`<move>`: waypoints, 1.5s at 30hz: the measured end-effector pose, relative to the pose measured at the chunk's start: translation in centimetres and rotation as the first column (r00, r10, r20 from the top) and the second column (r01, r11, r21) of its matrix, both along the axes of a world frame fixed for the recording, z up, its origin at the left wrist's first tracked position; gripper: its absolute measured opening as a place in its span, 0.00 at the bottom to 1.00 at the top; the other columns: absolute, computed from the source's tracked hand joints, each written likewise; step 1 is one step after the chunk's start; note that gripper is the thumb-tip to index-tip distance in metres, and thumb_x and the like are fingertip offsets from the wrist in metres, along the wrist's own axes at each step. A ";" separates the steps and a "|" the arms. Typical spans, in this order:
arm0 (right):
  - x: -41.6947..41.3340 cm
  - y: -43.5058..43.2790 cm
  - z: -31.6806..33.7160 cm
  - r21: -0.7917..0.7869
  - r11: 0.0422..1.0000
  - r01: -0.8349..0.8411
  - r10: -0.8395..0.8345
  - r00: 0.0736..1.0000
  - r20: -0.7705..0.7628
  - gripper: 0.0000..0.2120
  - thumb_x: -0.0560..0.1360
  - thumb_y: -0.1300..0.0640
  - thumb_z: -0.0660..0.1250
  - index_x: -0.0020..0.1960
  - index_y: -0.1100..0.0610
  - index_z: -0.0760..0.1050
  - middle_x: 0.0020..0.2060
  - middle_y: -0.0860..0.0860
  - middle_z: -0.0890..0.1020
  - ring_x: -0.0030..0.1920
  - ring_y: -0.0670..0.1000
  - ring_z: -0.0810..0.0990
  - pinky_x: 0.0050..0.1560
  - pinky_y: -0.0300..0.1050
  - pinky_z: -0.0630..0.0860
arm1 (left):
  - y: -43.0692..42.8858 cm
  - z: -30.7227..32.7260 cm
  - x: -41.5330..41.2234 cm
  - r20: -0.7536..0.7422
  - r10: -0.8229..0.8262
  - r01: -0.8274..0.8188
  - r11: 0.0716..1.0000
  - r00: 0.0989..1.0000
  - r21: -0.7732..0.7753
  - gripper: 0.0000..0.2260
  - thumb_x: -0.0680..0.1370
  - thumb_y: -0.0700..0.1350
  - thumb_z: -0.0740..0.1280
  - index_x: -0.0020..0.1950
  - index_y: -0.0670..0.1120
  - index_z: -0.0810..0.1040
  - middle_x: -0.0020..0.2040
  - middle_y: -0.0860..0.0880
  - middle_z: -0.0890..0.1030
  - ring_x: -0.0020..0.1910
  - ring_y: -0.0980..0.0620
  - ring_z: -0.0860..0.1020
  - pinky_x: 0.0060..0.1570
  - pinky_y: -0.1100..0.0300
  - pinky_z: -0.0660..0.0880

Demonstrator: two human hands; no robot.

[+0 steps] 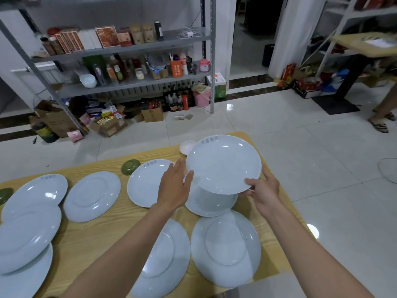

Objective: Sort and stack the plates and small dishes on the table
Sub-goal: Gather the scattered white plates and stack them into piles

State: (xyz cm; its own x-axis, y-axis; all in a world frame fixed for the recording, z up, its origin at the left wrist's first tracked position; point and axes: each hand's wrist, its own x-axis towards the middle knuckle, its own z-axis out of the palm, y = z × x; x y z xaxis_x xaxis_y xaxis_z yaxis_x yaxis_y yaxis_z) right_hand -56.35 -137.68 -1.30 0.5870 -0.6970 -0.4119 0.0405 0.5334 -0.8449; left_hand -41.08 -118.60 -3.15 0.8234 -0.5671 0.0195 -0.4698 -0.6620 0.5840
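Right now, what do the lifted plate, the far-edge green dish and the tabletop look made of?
Lifted plate: likely glazed ceramic, pale blue-white, glossy; sharp light glints on it. Green dish: probably glazed ceramic too, dark glossy green; could be plastic. Tabletop: light wood or wood-look laminate, matt, visible grain lines.

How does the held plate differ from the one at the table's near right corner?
Pose: the held plate is up off the table, right hand pinching its rim, left hand flat at its edge; the corner plate lies on the table. Marking: held plate has grey characters on its far rim; corner plate shows none. Shape: held plate curves smoothly; corner plate has a distinct centre ring. Both are round, glossy, pale blue.
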 end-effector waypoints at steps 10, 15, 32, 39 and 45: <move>-5.6 2.0 1.8 -0.042 0.945 0.324 -0.325 0.946 -0.013 0.34 0.71 0.78 0.64 0.63 0.44 0.74 0.55 0.51 0.80 0.50 0.58 0.82 0.46 0.59 0.82 | 2.2 -0.6 -4.0 0.249 -0.263 0.178 0.931 0.932 0.320 0.26 0.83 0.55 0.55 0.80 0.50 0.56 0.81 0.48 0.53 0.79 0.45 0.50 0.76 0.49 0.51; -5.9 2.7 2.1 -0.043 0.950 0.308 -0.309 0.951 -0.010 0.29 0.70 0.78 0.64 0.52 0.42 0.76 0.54 0.52 0.80 0.50 0.58 0.82 0.46 0.62 0.81 | 2.4 -0.9 -5.4 0.235 -0.271 0.190 0.929 0.933 0.316 0.26 0.82 0.54 0.57 0.80 0.49 0.57 0.80 0.47 0.55 0.79 0.45 0.51 0.76 0.48 0.52; -5.0 -1.2 -0.1 0.043 0.977 0.211 -0.210 0.977 -0.024 0.37 0.70 0.77 0.66 0.72 0.46 0.71 0.53 0.49 0.80 0.54 0.60 0.83 0.50 0.62 0.82 | -0.1 -7.0 -5.7 -0.268 0.150 -0.123 0.986 0.952 0.115 0.27 0.80 0.50 0.65 0.77 0.45 0.65 0.74 0.42 0.69 0.73 0.44 0.66 0.70 0.51 0.64; -4.5 -3.2 -1.7 0.056 0.975 0.214 -0.210 0.976 -0.061 0.37 0.70 0.76 0.66 0.71 0.46 0.72 0.56 0.50 0.80 0.52 0.59 0.83 0.36 0.47 0.83 | -0.9 -10.4 -4.7 -0.439 0.334 -0.329 0.940 0.834 0.091 0.30 0.78 0.48 0.68 0.78 0.46 0.62 0.73 0.42 0.70 0.72 0.42 0.68 0.69 0.50 0.65; -3.2 -4.5 -2.9 0.069 0.976 0.208 -0.203 0.976 -0.077 0.36 0.69 0.77 0.66 0.66 0.44 0.74 0.57 0.52 0.80 0.52 0.59 0.83 0.36 0.47 0.82 | -2.0 -12.5 -3.9 -0.582 0.398 -0.508 0.861 0.710 -0.031 0.33 0.76 0.42 0.72 0.78 0.49 0.61 0.72 0.46 0.72 0.69 0.43 0.70 0.65 0.52 0.70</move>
State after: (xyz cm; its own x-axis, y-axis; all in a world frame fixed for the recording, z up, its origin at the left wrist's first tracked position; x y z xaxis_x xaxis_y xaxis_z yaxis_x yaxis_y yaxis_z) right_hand -59.50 -142.13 -4.17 0.4029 -0.7648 -0.5028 0.0986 0.5824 -0.8069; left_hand -44.96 -120.61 -15.62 0.8819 -0.1546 -0.4453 0.2880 -0.5712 0.7686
